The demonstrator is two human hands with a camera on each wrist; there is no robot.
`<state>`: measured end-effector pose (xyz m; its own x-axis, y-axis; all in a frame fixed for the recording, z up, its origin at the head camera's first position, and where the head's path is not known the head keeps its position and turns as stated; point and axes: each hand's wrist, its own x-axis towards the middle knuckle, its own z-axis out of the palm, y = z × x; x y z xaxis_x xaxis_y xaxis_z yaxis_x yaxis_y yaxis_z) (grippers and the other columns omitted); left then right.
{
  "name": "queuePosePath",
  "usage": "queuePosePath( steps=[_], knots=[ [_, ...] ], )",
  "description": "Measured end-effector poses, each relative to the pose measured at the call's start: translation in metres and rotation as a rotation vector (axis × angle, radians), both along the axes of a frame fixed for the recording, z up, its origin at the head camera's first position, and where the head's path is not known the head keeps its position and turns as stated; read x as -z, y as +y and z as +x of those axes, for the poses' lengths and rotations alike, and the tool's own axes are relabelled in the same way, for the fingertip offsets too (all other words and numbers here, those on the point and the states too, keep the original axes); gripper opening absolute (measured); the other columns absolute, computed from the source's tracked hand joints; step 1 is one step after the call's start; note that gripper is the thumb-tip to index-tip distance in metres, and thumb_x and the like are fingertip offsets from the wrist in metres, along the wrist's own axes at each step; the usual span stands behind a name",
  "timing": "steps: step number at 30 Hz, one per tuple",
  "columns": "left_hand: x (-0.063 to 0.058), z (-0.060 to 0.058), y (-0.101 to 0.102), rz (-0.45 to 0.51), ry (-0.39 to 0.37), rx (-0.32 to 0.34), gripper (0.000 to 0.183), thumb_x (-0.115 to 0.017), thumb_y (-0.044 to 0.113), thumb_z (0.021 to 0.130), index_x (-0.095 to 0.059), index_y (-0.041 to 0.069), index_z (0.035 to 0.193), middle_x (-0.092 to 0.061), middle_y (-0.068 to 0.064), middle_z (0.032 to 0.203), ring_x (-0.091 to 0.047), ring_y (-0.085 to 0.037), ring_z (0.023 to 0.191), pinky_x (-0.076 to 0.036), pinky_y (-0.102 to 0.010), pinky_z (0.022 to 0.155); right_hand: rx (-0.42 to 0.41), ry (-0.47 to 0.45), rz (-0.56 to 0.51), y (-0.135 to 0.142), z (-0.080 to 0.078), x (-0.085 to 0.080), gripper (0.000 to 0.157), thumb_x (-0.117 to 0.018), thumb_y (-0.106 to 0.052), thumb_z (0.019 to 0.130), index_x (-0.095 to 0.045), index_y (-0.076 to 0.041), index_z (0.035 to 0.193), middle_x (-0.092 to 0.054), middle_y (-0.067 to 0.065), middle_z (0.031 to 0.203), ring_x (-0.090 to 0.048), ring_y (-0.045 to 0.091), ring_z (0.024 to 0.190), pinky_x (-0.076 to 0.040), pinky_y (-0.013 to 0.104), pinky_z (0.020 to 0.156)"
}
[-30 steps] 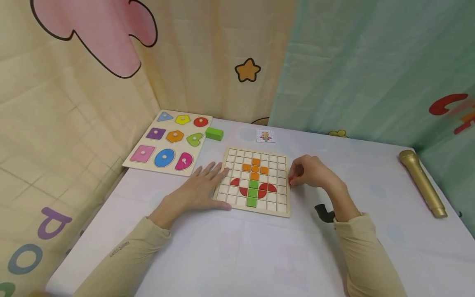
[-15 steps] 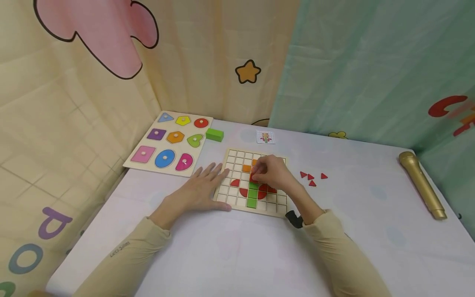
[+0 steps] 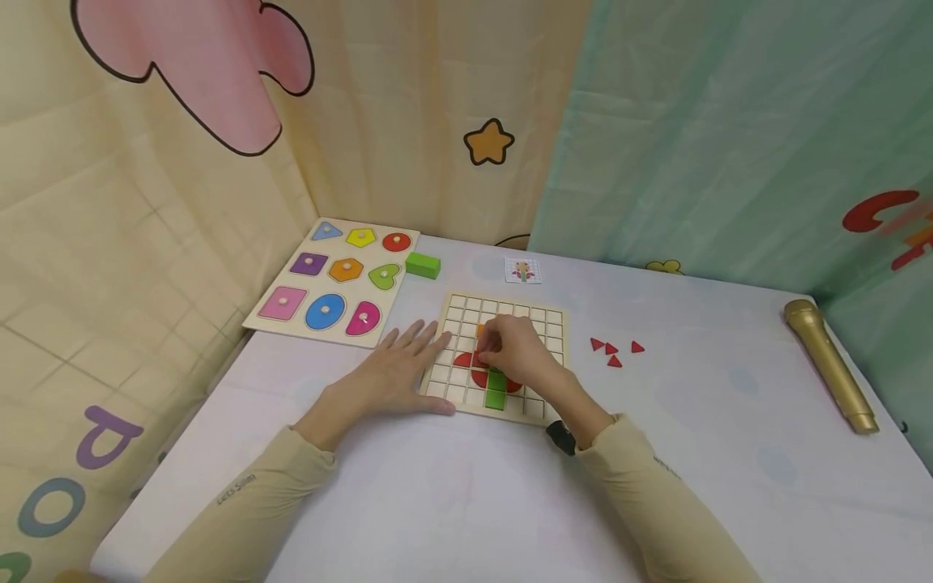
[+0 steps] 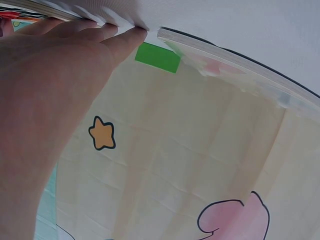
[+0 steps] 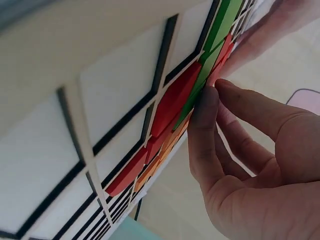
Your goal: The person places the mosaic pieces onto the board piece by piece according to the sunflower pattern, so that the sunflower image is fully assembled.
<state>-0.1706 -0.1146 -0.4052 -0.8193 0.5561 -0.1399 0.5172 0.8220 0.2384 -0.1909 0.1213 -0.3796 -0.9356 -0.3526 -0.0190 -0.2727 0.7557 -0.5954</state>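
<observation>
Red piece [image 3: 479,357] in pinch of right hand [image 3: 521,353], over gridded board [image 3: 555,332]. Left hand [image 3: 389,374] outspread, along board's left edge.

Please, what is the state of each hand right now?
Left hand: open, at the edge of the grid board.
Right hand: closed, pinching a red piece.

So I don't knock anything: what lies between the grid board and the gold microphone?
In the head view, four red triangles lie between, nearer the grid board than the gold microphone.
</observation>
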Motion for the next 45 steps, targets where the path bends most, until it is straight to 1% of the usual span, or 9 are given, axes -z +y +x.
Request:
queuePosePath(
  steps=[7, 14, 19, 23, 27, 32, 38, 41, 45],
  knots=[
    [-0.001, -0.001, 0.001, -0.006, 0.005, 0.0, 0.118, -0.064, 0.083, 0.083, -0.019, 0.019, 0.17, -0.014, -0.011, 0.178, -0.006, -0.037, 0.165, -0.011, -0.062, 0.131, -0.035, 0.046, 0.029, 0.0, 0.009, -0.001, 0.011, -0.083, -0.014, 0.093, -0.074, -0.01, 0.089, -0.069, 0.0, 0.083, -0.059, 0.017, 0.077, -0.053, 0.027, 0.068],
    [-0.002, 0.0, 0.001, -0.006, 0.006, 0.0, 0.117, -0.064, 0.083, 0.083, -0.019, 0.018, 0.17, -0.013, -0.011, 0.178, -0.007, -0.037, 0.165, -0.011, -0.062, 0.131, -0.062, 0.097, 0.099, -0.007, 0.017, 0.0, 0.024, -0.088, -0.017, 0.088, -0.077, -0.007, 0.108, -0.073, 0.004, 0.096, -0.063, 0.018, 0.088, -0.059, 0.031, 0.081],
    [-0.001, 0.0, 0.001, -0.007, 0.004, -0.004, 0.117, -0.063, 0.084, 0.083, -0.019, 0.019, 0.17, -0.013, -0.011, 0.178, -0.006, -0.037, 0.165, -0.01, -0.062, 0.131, -0.079, 0.125, 0.105, -0.008, 0.022, 0.001, 0.026, -0.087, -0.016, 0.088, -0.077, -0.005, 0.11, -0.072, 0.006, 0.095, -0.062, 0.019, 0.086, -0.059, 0.03, 0.08],
    [-0.001, -0.001, 0.0, -0.008, 0.012, -0.001, 0.117, -0.063, 0.084, 0.083, -0.019, 0.019, 0.17, -0.014, -0.011, 0.178, -0.007, -0.037, 0.165, -0.011, -0.063, 0.131, -0.079, 0.128, 0.083, 0.0, 0.023, -0.002, 0.026, -0.085, -0.018, 0.091, -0.078, -0.005, 0.113, -0.075, 0.007, 0.102, -0.068, 0.022, 0.093, -0.06, 0.034, 0.085],
    [0.001, -0.002, 0.001, -0.011, 0.008, -0.008, 0.118, -0.063, 0.084, 0.083, -0.017, 0.02, 0.171, -0.012, -0.009, 0.178, -0.006, -0.035, 0.165, -0.01, -0.062, 0.132, -0.029, 0.12, 0.064, 0.022, 0.02, -0.009, 0.025, -0.081, -0.017, 0.094, -0.077, -0.005, 0.115, -0.076, 0.009, 0.11, -0.07, 0.026, 0.101, -0.061, 0.04, 0.091],
    [0.003, -0.003, 0.002, -0.015, 0.002, -0.014, 0.118, -0.065, 0.083, 0.082, -0.016, 0.02, 0.171, -0.011, -0.009, 0.178, -0.004, -0.034, 0.166, -0.01, -0.061, 0.132, 0.089, 0.105, 0.067, 0.068, 0.014, -0.015, 0.024, -0.078, -0.014, 0.096, -0.076, -0.002, 0.116, -0.076, 0.014, 0.111, -0.068, 0.03, 0.1, -0.062, 0.043, 0.088],
    [0.0, -0.002, 0.003, -0.009, -0.004, -0.024, 0.118, -0.067, 0.081, 0.082, -0.017, 0.02, 0.171, -0.012, -0.009, 0.178, -0.005, -0.035, 0.165, -0.01, -0.061, 0.132, 0.232, 0.155, 0.095, 0.121, 0.009, -0.013, 0.02, -0.075, -0.005, 0.094, -0.075, 0.006, 0.111, -0.076, 0.022, 0.106, -0.07, 0.036, 0.097, -0.06, 0.05, 0.085],
    [0.0, -0.001, 0.003, 0.0, -0.01, -0.024, 0.118, -0.068, 0.079, 0.082, -0.018, 0.019, 0.17, -0.013, -0.01, 0.178, -0.005, -0.036, 0.165, -0.011, -0.061, 0.132, 0.295, 0.168, 0.148, 0.134, 0.006, -0.009, 0.02, -0.076, -0.005, 0.094, -0.074, 0.007, 0.11, -0.075, 0.024, 0.105, -0.069, 0.038, 0.097, -0.058, 0.053, 0.085],
    [0.003, -0.002, 0.003, 0.004, -0.009, -0.028, 0.118, -0.068, 0.08, 0.082, -0.017, 0.019, 0.171, -0.012, -0.009, 0.178, -0.005, -0.035, 0.165, -0.011, -0.061, 0.132, 0.314, 0.149, 0.195, 0.139, 0.003, -0.001, 0.017, -0.078, -0.003, 0.093, -0.075, 0.006, 0.106, -0.075, 0.022, 0.1, -0.07, 0.036, 0.094, -0.058, 0.052, 0.084]
  ],
)
